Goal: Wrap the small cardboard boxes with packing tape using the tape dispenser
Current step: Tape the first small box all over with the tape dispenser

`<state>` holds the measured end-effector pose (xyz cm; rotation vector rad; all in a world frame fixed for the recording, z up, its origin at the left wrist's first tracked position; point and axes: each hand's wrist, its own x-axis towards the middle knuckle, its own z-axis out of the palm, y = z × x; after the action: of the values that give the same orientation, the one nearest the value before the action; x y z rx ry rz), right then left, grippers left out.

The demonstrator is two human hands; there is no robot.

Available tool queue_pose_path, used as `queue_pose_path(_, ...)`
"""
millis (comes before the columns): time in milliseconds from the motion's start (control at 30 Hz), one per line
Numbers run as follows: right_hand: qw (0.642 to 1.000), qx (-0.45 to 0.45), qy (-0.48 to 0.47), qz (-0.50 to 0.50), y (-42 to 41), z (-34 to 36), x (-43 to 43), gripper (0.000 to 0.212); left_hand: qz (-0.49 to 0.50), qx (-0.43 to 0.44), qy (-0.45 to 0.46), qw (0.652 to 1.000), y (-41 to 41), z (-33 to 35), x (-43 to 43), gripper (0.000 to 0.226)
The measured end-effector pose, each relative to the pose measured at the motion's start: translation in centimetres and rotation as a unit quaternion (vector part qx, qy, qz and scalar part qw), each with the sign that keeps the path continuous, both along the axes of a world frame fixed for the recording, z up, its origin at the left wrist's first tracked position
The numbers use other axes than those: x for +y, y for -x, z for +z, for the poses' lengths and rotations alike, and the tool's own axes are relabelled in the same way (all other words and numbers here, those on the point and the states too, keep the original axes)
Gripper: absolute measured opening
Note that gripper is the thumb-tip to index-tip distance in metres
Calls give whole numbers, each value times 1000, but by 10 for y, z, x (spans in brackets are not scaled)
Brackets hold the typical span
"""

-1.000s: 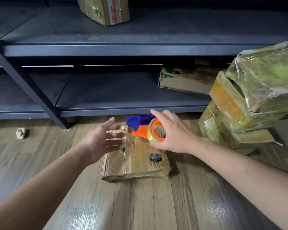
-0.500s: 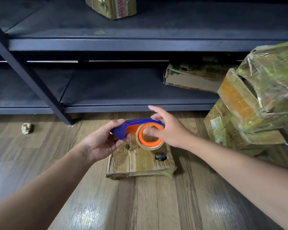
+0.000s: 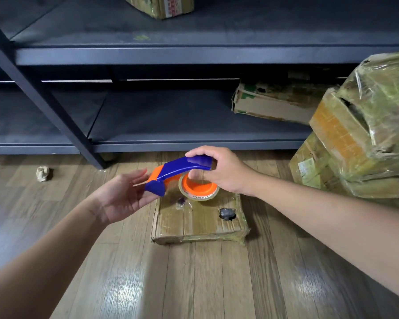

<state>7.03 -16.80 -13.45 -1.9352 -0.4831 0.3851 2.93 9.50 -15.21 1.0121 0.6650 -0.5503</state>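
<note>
A flat, taped cardboard box [image 3: 200, 222] with a dark hole in its top lies on the wooden floor in front of me. Above its far edge I hold a blue and orange tape dispenser [image 3: 182, 173] carrying a roll of clear tape. My right hand [image 3: 224, 173] grips the blue handle, fingers curled round it. My left hand [image 3: 124, 196] is at the dispenser's blue front tip, fingers fairly straight and touching it, palm turned up.
A dark metal shelf unit [image 3: 171, 54] stands behind, with a box [image 3: 274, 104] on its low shelf and another box [image 3: 161, 5] higher up. A stack of tape-wrapped boxes [image 3: 364, 132] sits at the right. A crumpled paper ball [image 3: 43, 173] lies at the left.
My right hand moved from the tape roll to the blue handle and turned the dispenser. My left hand let go of the handle and now touches the front tip.
</note>
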Motion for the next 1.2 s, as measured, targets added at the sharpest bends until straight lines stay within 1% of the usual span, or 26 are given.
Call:
queue_pose_path(33,1000,-10,3,9,0,0,6,44,9,14,3,1000,2,-3,5,31)
queue_pose_path(167,998,-38,27,42,4,-4,25,48,23,47,15,999,15,-15,18,36)
queue_pose_path(233,997,-41,37,53,6,-7,30,49,30,53,25,998,21,-20,22,44)
queue_pose_path(300,997,-43,39,59,8,-9,34,48,35,62,47,996,26,-25,26,50)
queue_pose_path(433,998,-39,15,49,14,-18,40,47,45,59,104,992,37,-34,25,48)
queue_pose_path(467,998,-34,2,44,15,-20,41,47,57,54,123,989,40,-38,26,55)
queue_pose_path(533,999,-27,-19,37,17,-23,42,47,75,39,163,983,44,-46,28,88)
queue_pose_path(567,999,-26,-21,37,17,-23,42,47,77,32,167,982,44,-47,29,98)
queue_pose_path(600,999,-28,-19,38,17,-22,42,48,76,25,159,984,44,-49,28,101)
queue_pose_path(633,999,-31,-15,40,16,-21,42,48,72,20,146,987,44,-50,27,96)
queue_pose_path(667,998,-36,-11,41,16,-21,42,48,71,21,132,989,43,-50,25,80)
queue_pose_path(700,998,-43,-5,41,16,-21,41,49,77,26,113,990,42,-50,23,58)
queue_pose_path(733,998,-52,2,43,16,-21,40,49,79,28,95,992,40,-51,21,41)
queue_pose_path(767,997,-59,12,47,16,-21,39,50,74,27,83,993,38,-52,20,33)
queue_pose_path(833,995,-70,34,57,16,-20,37,52,56,27,50,997,33,-57,17,24)
queue_pose_path(867,994,-76,46,63,15,-20,35,54,49,27,36,998,32,-59,16,24)
queue_pose_path(967,988,-95,88,81,13,-16,32,56,36,23,10,999,30,-65,14,38)
queue_pose_path(1067,980,-106,129,106,11,-14,30,57,23,16,3,1000,29,-71,11,48)
queue_pose_path(1133,977,-105,142,119,11,-13,29,58,6,0,1,1000,29,-75,11,51)
queue_pose_path(1200,975,-99,155,127,11,-13,27,60,-9,-6,-8,1000,29,-76,11,48)
